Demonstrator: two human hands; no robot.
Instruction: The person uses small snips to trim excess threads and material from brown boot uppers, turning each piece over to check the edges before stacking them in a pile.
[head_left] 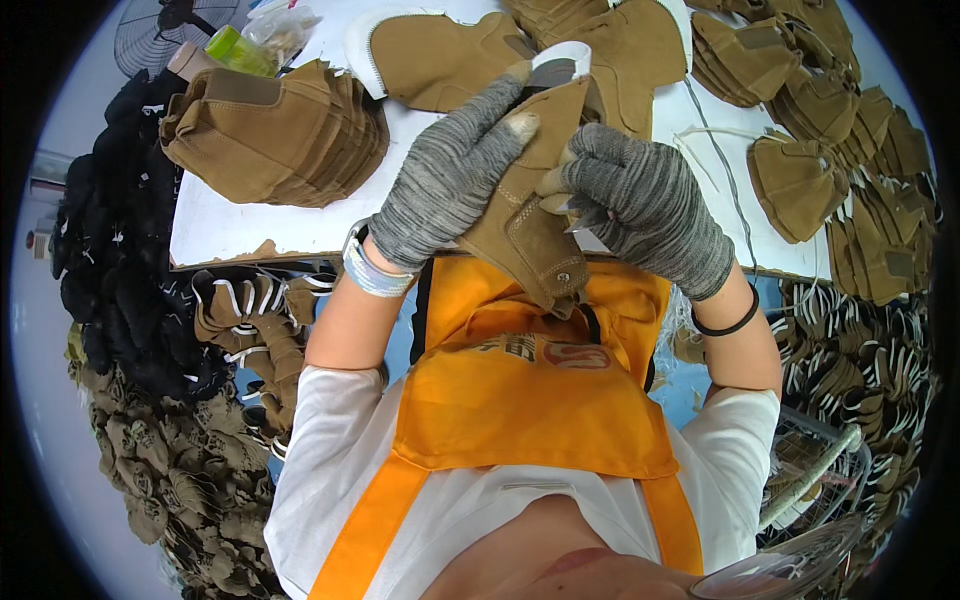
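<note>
My left hand (pixel 445 170), in a grey knitted glove with bare fingertips, grips a brown suede-like shoe upper (pixel 530 225) near its top. The upper hangs over the table's front edge, its lower end by my orange apron (pixel 530 410). White lining shows at its top. Level with the upper's right edge, my right hand (pixel 645 205), gloved alike, has its fingers curled and pinched. A small pointed metal tool (pixel 590 216) shows under those fingers; most of it is hidden in the palm, so its exact kind is unclear.
On the white table (pixel 225 228) stands a stack of brown uppers (pixel 270 135) at left. Flat uppers with white edging (pixel 440 60) lie at the back, more stacks (pixel 790 185) at right. A dark cord (pixel 722 150) crosses the table. Black bundles (pixel 125 240) hang left; a fan (pixel 165 30) stands behind.
</note>
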